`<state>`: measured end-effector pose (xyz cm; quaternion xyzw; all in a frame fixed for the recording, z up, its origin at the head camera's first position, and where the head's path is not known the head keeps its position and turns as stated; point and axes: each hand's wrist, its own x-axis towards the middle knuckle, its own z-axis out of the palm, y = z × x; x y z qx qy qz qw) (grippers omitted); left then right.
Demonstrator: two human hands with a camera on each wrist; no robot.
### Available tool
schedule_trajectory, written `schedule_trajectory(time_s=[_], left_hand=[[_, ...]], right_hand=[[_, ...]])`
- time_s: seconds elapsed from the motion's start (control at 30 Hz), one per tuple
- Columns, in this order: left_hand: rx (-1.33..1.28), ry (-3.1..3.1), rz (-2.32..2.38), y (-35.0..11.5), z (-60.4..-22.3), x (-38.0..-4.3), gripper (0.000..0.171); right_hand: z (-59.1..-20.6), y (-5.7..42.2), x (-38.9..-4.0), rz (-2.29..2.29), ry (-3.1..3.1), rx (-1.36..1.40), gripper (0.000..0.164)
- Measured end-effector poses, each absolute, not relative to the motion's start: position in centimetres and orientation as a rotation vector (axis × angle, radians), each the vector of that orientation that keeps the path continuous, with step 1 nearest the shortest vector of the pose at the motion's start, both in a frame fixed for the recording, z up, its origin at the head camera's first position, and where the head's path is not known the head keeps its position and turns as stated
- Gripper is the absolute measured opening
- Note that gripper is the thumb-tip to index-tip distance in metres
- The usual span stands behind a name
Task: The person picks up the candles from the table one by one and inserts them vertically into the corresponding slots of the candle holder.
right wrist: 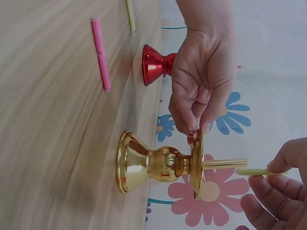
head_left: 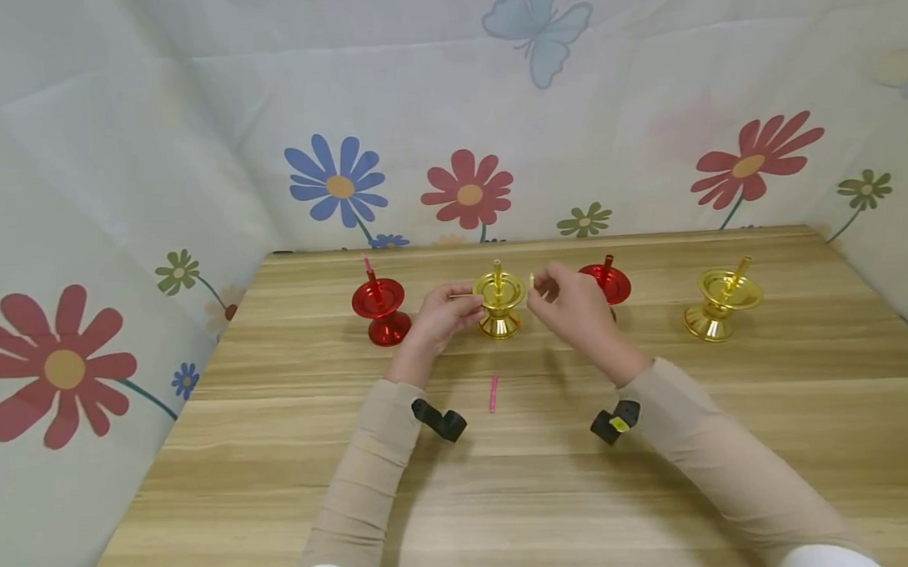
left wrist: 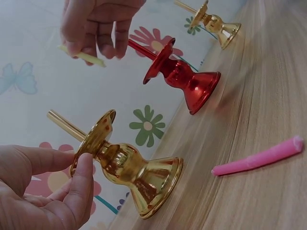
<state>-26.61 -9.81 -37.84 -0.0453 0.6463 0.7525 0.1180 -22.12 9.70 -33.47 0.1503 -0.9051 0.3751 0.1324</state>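
Note:
My left hand (head_left: 442, 319) pinches the dish rim of a gold candle holder (head_left: 500, 324), which stands upright on the table with a hollow tube rising from its middle. Between thumb and fingers, my right hand (head_left: 575, 303) holds a short pale yellow candle (right wrist: 253, 171). The candle is just right of the tube's top; in the right wrist view its end overlaps the tube's tip, and I cannot tell whether they touch. A pink candle (head_left: 493, 393) lies on the table in front of the gold holder.
A red holder (head_left: 389, 327) with a pink candle in its tube stands to the left. Another red holder (head_left: 617, 284), partly behind my right hand, and a second gold holder (head_left: 710, 322) stand to the right. Another yellow candle (right wrist: 131, 17) lies on the wooden table (head_left: 507, 515).

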Motion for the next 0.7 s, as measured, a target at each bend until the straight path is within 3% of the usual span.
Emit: schedule_trajectory(time_s=[0.7], left_hand=[[-0.158,1.935,2.176,-9.7,-37.8,-26.7,0.041]], right_hand=[[-32.1,8.6,-25.3,1.344,-2.497,0.496,0.009]])
